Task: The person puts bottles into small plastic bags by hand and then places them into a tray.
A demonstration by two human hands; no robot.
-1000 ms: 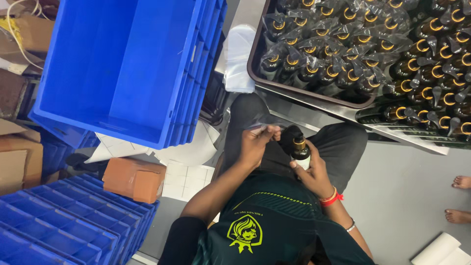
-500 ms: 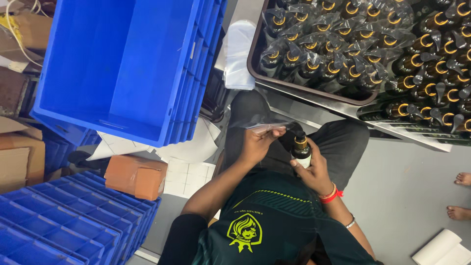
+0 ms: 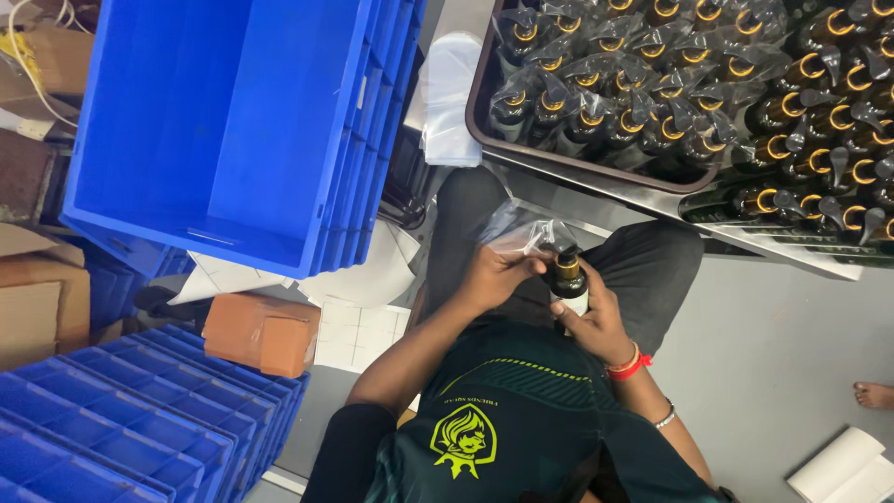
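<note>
Dark bottle and clear bag held over the lap

Right hand (image 3: 596, 321) fingers clamped on a dark bottle (image 3: 568, 279) with gold collar and white label; left hand (image 3: 494, 275) fingers pinched on a clear plastic bag (image 3: 526, 233); bagged bottles fill the brown tray (image 3: 484, 140) above, beside a blue crate (image 3: 233, 121)

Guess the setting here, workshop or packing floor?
Likely a small packing floor: trays of bagged dark bottles, stacked blue crates, and the right hand holding a bottle while the left hand handles a clear bag.
</note>
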